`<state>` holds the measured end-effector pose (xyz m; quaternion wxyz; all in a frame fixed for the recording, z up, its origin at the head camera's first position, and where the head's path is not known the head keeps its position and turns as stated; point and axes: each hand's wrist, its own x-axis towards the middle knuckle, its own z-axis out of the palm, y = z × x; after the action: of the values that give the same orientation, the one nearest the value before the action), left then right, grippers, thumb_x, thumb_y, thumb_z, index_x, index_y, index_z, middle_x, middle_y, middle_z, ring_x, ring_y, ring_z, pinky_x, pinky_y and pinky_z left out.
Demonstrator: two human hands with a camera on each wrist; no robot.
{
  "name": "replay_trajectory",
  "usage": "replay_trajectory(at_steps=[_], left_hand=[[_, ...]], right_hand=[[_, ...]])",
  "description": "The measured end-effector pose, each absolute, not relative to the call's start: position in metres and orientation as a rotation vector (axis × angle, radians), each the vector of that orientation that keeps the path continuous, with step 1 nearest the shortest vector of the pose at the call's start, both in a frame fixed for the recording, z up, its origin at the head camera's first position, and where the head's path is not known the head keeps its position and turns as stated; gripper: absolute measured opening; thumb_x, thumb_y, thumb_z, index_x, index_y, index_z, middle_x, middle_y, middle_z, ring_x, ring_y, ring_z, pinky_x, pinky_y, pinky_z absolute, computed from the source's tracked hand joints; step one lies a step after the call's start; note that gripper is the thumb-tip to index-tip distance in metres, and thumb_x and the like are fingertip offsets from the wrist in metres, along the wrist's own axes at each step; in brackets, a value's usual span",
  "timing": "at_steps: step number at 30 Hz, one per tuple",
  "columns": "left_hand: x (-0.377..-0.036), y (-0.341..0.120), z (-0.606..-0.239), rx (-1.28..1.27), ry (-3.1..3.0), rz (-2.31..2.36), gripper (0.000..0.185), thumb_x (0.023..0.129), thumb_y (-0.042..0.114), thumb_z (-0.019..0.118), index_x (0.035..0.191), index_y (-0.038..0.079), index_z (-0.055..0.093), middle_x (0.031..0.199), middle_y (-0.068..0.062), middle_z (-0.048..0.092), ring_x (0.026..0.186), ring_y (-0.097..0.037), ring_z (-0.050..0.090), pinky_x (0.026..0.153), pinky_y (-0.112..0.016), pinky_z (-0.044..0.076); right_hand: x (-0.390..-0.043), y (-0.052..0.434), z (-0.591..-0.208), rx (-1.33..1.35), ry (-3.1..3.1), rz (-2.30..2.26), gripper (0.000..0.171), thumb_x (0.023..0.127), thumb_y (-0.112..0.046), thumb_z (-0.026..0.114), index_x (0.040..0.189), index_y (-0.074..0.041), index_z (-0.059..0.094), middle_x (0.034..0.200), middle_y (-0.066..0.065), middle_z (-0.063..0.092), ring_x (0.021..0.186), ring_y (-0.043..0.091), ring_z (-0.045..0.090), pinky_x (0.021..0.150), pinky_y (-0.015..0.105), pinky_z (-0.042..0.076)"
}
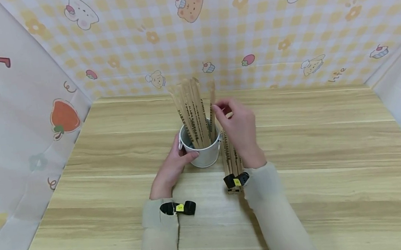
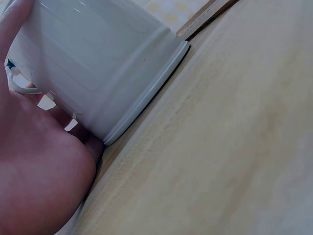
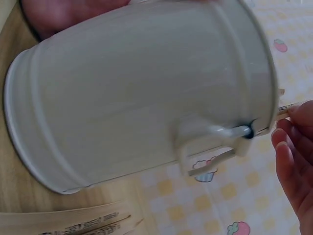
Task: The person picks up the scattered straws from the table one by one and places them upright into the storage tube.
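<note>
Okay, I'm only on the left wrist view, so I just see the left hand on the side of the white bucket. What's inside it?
Observer: Several slim brown paper packets with black print stand in the white bucket.
Operator: Where's the right hand?
Observer: The right hand is at the bucket's right side, pinching a single packet whose lower end is inside the rim.
Operator: I see a brown strip past the bucket's base. Just one?
Observer: No, several loose packets lie side by side there on the wood-grain tabletop.

Cartoon-print sheets (image 1: 219, 32) around a tabletop (image 1: 321, 140) suggest a booth.
</note>
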<state>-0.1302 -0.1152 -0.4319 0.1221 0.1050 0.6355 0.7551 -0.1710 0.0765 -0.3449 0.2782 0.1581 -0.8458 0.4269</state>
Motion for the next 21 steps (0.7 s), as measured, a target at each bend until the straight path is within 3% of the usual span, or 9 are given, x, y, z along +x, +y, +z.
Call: replay_trajectory(at_steps=[13,21], left_hand=[[-0.129,-0.116,-0.43,0.27,1.866,2.198,0.083,0.075,0.017,0.069,0.14,0.031,0.019,0.143,0.0,0.023,0.13,-0.016,0.021,0.106,-0.037,0.015],[-0.13,-0.115,-0.43,0.288,1.855,2.205,0.082,0.076,0.014,0.068,0.14,0.029,0.019,0.143,-0.001,0.023,0.13,-0.018,0.021,0.106,-0.036,0.015]], right_hand=[[-0.177,0.077,-0.358,0.386,-2.345,1.11,0.016,0.085,-0.023,0.06,0.09,-0.008,0.064,0.08,0.001,0.064,0.067,0.01,0.055,0.059,0.023,0.045],[-0.178,0.096,-0.353,0.232,-2.377,1.203,0.024,0.087,-0.027,0.057,0.093,-0.006,0.066,0.079,0.003,0.065,0.067,0.012,0.057,0.054,0.025,0.045]])
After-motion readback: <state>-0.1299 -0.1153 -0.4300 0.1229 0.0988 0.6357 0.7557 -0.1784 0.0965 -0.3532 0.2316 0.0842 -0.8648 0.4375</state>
